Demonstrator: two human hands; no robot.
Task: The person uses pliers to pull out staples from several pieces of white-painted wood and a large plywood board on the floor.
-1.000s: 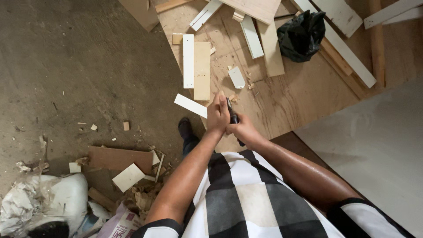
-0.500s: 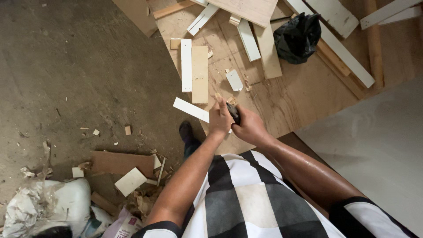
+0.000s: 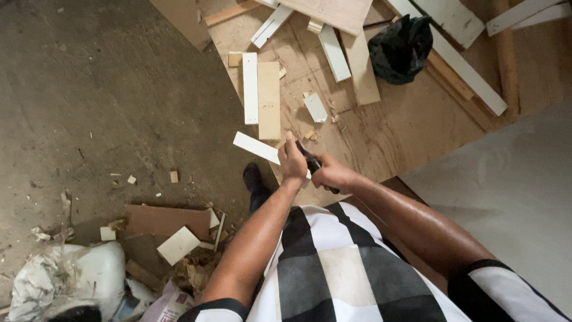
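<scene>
My left hand (image 3: 292, 160) and my right hand (image 3: 333, 175) meet in front of my chest, over the near edge of a plywood sheet (image 3: 405, 128). Both close around a small dark tool (image 3: 312, 164) with a black handle, the right hand on its lower end, the left hand on its upper part. Just below my hands on the floor lies a white strip of board (image 3: 255, 146). My dark shoe (image 3: 252, 179) stands beside it on the concrete.
White and tan board offcuts (image 3: 259, 89) and long slats (image 3: 459, 62) lie scattered on the plywood, with a black plastic bag (image 3: 400, 49) at the back. Scrap pieces, cardboard (image 3: 167, 222) and a white sack (image 3: 71, 280) pile at the lower left. A pale slab (image 3: 506, 191) is on the right.
My hands stay together on the tool with only a slight shift of the fingers. The view has drifted a little, otherwise nothing on the floor moved.
</scene>
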